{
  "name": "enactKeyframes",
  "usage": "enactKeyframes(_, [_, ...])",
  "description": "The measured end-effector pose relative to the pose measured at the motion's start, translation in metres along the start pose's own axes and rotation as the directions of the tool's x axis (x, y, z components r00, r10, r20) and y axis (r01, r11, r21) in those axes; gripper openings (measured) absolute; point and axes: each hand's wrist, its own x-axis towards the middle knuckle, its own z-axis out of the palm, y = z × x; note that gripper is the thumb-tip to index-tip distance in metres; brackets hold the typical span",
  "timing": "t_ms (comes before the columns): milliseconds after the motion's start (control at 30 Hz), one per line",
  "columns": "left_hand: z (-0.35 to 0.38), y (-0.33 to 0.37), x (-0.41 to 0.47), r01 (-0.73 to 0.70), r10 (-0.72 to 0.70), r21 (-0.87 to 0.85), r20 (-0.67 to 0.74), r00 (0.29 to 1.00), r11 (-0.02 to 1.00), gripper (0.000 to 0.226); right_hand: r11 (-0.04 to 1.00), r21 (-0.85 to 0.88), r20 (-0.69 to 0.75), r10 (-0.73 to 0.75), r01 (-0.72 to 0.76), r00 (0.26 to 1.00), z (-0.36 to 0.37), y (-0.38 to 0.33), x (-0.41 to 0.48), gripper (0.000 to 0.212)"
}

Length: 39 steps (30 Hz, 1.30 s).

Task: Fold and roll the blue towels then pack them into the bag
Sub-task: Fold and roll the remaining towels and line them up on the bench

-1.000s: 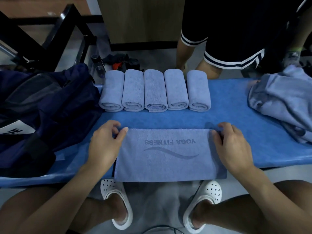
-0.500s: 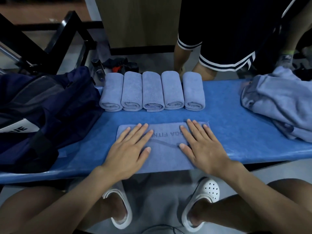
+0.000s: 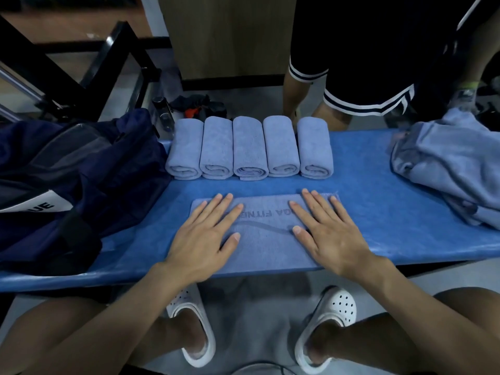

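A folded blue towel (image 3: 266,234) with printed lettering lies flat at the near edge of the blue bench (image 3: 378,212). My left hand (image 3: 205,239) presses flat on its left half, fingers straight and spread. My right hand (image 3: 327,234) presses flat on its right half the same way. Behind them, several rolled blue towels (image 3: 249,148) stand side by side in a row. A dark navy bag (image 3: 81,180) sits open on the bench's left end. A loose pile of unfolded blue towels (image 3: 454,166) lies at the right end.
Another person in dark shorts (image 3: 365,77) stands just beyond the bench. A black metal frame (image 3: 108,66) stands at the back left, with a bottle (image 3: 163,115) and dark items on the floor behind the rolls. My feet in white clogs (image 3: 324,320) are under the bench.
A second ago both hands pinched the towel's far corners. They then laid flat on the towel near its middle and have since slid apart toward its sides.
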Motion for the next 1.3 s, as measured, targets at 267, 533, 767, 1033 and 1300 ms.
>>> enactKeyframes(267, [-0.003, -0.002, -0.002, 0.022, -0.022, 0.003, 0.026, 0.999, 1.000, 0.064, 0.998, 0.012, 0.024, 0.054, -0.054, 0.998, 0.003, 0.007, -0.003, 0.069])
enactKeyframes(533, [-0.012, 0.015, 0.011, -0.018, 0.012, 0.054, 0.114, 0.993, 0.998, 0.068, 0.986, -0.120, -0.178, 0.095, -0.118, 0.979, -0.014, -0.012, -0.020, 0.048])
enactKeyframes(767, [-0.033, 0.027, -0.016, 0.011, -0.038, 0.128, 0.213, 0.976, 0.992, 0.080, 0.990, -0.128, -0.154, 0.033, -0.053, 0.987, -0.007, -0.018, -0.011, 0.046])
enactKeyframes(1033, [-0.026, 0.038, 0.024, -0.182, 0.173, 0.013, 0.249, 0.953, 0.983, 0.074, 0.973, -0.158, -0.208, 0.134, -0.168, 0.969, -0.017, -0.027, -0.016, 0.037])
enactKeyframes(1300, [-0.028, 0.052, -0.003, -0.039, -0.004, 0.181, 0.234, 0.972, 0.983, 0.076, 0.996, -0.086, -0.045, -0.038, 0.034, 0.998, -0.016, -0.025, 0.006, 0.049])
